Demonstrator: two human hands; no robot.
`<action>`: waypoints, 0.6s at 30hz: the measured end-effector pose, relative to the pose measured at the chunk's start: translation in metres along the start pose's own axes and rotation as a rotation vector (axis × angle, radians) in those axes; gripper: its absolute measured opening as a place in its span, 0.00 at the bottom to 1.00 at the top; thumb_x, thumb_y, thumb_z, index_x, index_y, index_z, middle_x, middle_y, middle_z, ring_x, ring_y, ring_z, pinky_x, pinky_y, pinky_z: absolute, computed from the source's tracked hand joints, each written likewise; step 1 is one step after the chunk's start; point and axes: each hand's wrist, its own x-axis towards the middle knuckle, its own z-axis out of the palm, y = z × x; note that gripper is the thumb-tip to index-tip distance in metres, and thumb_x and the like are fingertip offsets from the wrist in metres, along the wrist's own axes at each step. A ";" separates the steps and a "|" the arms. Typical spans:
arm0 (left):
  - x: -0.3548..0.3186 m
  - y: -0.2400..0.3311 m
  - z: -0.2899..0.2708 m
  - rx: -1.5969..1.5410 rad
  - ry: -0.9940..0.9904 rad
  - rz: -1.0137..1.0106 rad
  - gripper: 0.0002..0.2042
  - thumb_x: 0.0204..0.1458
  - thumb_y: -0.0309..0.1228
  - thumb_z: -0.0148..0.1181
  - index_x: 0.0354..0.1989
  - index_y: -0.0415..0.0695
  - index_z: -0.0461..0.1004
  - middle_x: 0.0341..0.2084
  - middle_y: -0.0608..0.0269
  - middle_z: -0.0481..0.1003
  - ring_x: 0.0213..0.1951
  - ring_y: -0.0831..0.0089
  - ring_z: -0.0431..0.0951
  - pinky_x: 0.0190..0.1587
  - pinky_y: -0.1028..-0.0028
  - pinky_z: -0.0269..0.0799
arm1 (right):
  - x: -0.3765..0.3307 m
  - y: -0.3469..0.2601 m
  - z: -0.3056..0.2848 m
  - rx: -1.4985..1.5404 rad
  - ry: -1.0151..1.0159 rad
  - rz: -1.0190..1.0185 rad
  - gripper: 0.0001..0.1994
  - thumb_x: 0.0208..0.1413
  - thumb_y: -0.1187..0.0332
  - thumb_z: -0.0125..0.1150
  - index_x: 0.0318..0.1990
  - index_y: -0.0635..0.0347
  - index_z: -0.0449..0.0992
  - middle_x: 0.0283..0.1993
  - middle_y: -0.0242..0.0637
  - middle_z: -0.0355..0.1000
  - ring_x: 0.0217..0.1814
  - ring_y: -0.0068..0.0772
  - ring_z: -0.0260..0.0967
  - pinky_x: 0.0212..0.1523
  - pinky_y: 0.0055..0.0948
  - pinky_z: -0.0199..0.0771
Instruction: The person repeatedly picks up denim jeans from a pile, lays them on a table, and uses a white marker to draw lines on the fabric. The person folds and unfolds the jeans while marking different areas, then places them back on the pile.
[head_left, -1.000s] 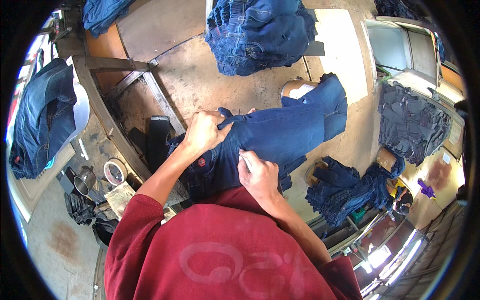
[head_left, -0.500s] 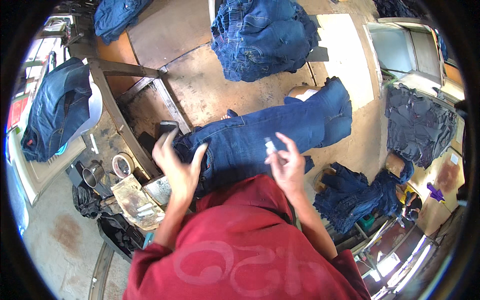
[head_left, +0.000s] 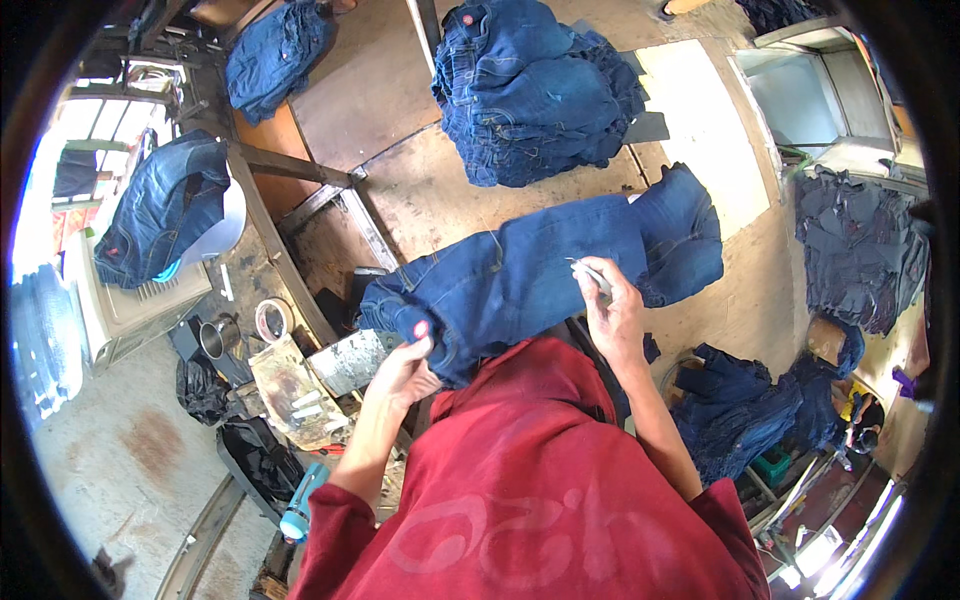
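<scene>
in the grip of left hand (head_left: 402,376), jeans (head_left: 530,265); of right hand (head_left: 614,308), slim tool (head_left: 597,278)

Left hand (head_left: 405,375): gripping, thumb laid along the top, fingers folded under. Left forearm (head_left: 368,450) bare, angled up and inward. Right hand (head_left: 614,308): thumb and index in a pinch, other fingers curled. Right forearm (head_left: 655,410) bare, slanting up-left. Hands well apart, right one reaching farther out.
</scene>
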 end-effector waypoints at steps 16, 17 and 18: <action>-0.007 0.015 0.032 0.725 0.144 0.010 0.21 0.45 0.13 0.71 0.51 0.30 0.82 0.43 0.50 0.87 0.40 0.58 0.89 0.49 0.59 0.87 | -0.036 -0.057 0.013 0.026 -0.078 -0.034 0.06 0.69 0.75 0.65 0.49 0.60 0.84 0.40 0.37 0.82 0.31 0.25 0.78 0.34 0.26 0.77; -0.011 0.017 0.028 0.712 0.134 0.053 0.23 0.44 0.12 0.70 0.53 0.31 0.81 0.44 0.50 0.86 0.42 0.57 0.89 0.50 0.59 0.88 | -0.038 -0.060 0.017 0.028 -0.110 -0.037 0.06 0.69 0.75 0.66 0.49 0.60 0.84 0.40 0.37 0.82 0.30 0.25 0.77 0.34 0.27 0.76; -0.016 0.019 0.024 0.707 0.130 0.076 0.24 0.44 0.12 0.70 0.55 0.31 0.81 0.46 0.50 0.86 0.43 0.56 0.88 0.51 0.58 0.87 | -0.040 -0.062 0.018 0.038 -0.112 -0.045 0.05 0.68 0.75 0.66 0.49 0.61 0.84 0.40 0.37 0.82 0.30 0.26 0.77 0.34 0.28 0.77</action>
